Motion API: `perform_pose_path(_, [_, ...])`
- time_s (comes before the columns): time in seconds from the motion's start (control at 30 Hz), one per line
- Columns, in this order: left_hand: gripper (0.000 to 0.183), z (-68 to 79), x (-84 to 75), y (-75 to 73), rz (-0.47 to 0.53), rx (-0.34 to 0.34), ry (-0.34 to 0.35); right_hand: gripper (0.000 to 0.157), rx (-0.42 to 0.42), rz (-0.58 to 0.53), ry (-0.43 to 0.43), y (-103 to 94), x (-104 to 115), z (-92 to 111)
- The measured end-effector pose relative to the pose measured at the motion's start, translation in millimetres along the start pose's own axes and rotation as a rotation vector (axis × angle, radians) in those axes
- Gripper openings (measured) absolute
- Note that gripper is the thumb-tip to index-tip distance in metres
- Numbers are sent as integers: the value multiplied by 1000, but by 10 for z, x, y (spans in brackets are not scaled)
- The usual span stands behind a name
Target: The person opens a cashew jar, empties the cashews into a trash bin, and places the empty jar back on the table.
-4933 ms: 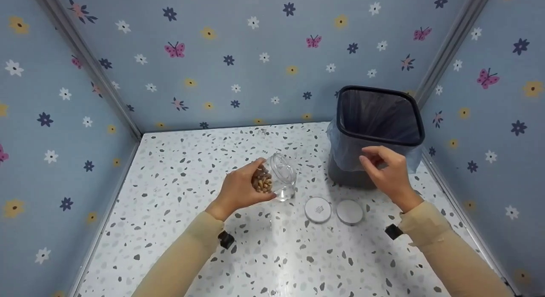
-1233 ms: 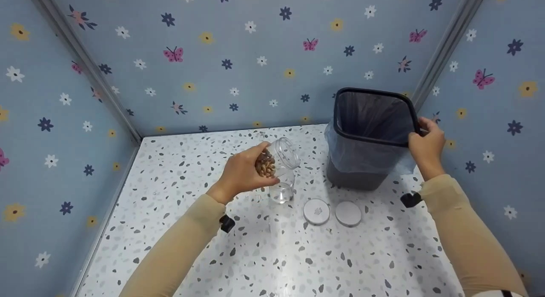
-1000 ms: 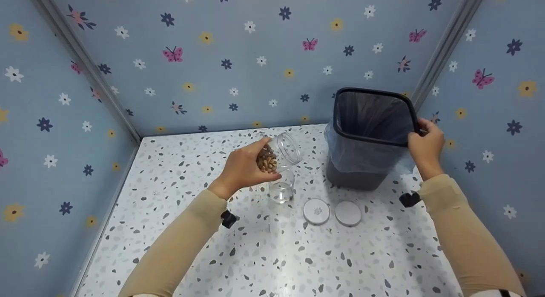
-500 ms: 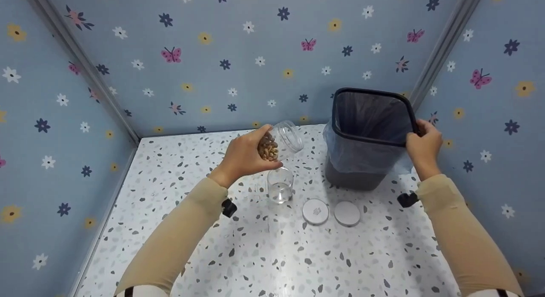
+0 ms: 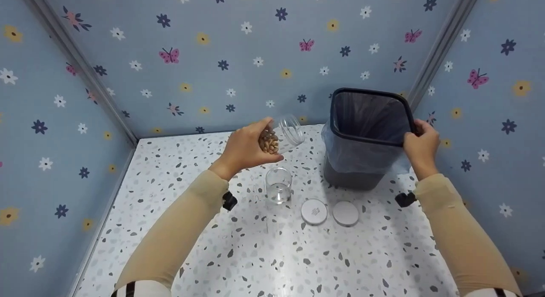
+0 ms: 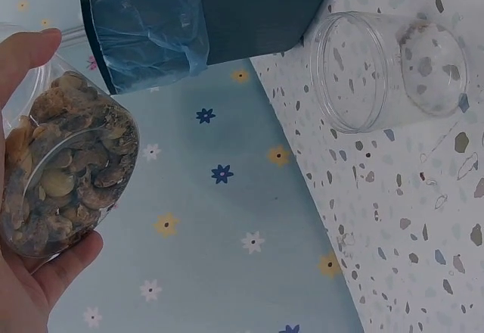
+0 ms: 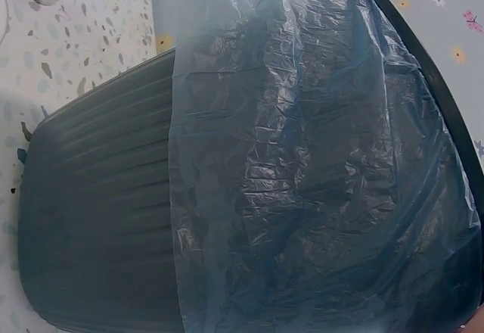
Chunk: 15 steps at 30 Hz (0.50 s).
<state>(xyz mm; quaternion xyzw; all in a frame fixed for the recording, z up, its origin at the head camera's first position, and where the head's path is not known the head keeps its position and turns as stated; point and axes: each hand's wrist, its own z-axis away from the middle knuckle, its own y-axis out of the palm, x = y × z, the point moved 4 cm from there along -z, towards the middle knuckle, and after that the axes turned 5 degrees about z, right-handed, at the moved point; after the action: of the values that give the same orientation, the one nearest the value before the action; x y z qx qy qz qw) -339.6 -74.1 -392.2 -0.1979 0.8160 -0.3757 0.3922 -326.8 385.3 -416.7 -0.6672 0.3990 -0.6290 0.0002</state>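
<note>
My left hand grips a clear jar without a lid, raised above the table and tilted with its mouth toward the bin. Brown nut-like pieces fill the bottom of the jar, thumb and fingers spread around its sides. A second clear jar stands upright on the table below, with a few small specks near its base. On the right, my right hand holds the black rim of a grey bin lined with a blue bag; most of this hand is outside the right wrist view.
Two round white lids lie side by side in front of the bin. The speckled white table is enclosed by blue flowered walls at the back and both sides.
Over the last second the left hand lifts the filled jar up and away from the standing jar. Earlier, the right hand went from in front of the bin to its right rim.
</note>
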Motion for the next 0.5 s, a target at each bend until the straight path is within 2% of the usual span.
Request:
perform_pose_path(0.23, [97,-76,-11,-11,1,1,14,54,1,-6,13,3,9,9])
perform_pose_path(0.5, [100,-193,-59,-40,20,13,-5,55,4,5,10,-1,4,7])
